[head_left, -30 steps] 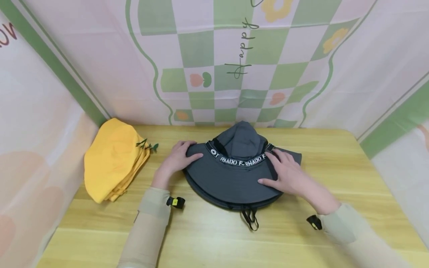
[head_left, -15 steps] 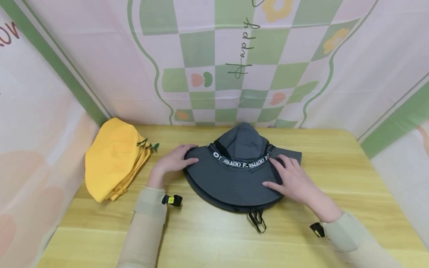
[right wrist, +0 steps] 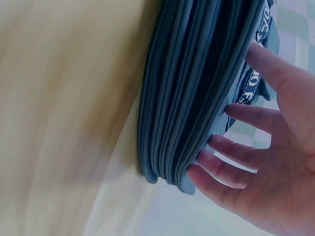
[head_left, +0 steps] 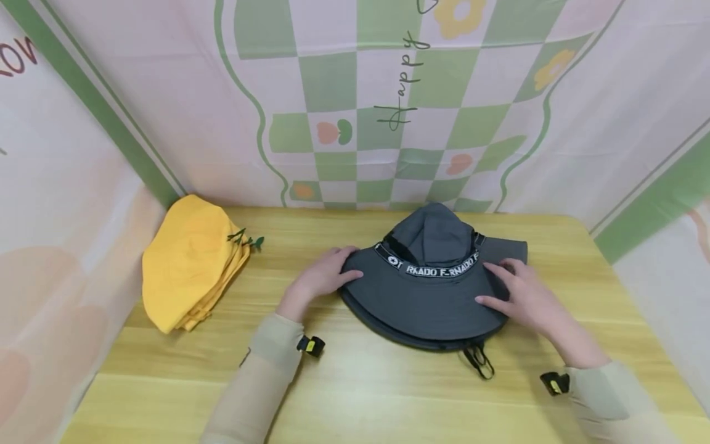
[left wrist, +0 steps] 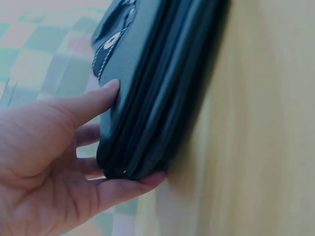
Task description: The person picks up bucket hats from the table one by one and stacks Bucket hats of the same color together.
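Note:
A dark grey brimmed hat (head_left: 427, 308) with a black lettered band lies folded on the table; the wrist views show several brim layers pressed together along its edge. My left hand (head_left: 324, 274) is at the left end of the brim. In the left wrist view its thumb (left wrist: 106, 96) touches the upper face while the fingers (left wrist: 128, 189) lie against the end of the layers. On the right side, my right hand (head_left: 524, 299) touches the brim with spread thumb and fingers. In the right wrist view its fingertips (right wrist: 197, 172) meet the upper brim layer.
A folded yellow cloth hat (head_left: 188, 265) with a small green sprig (head_left: 244, 238) sits at the table's back left. Black cords (head_left: 478, 362) hang from the grey hat's front edge. Printed curtains (head_left: 383, 80) stand behind and beside the wooden table (head_left: 377, 401).
The grey hat has slid to the right along the table, cords trailing with it. Both hands moved right together with it, still touching its two sides. The yellow hat has stayed put.

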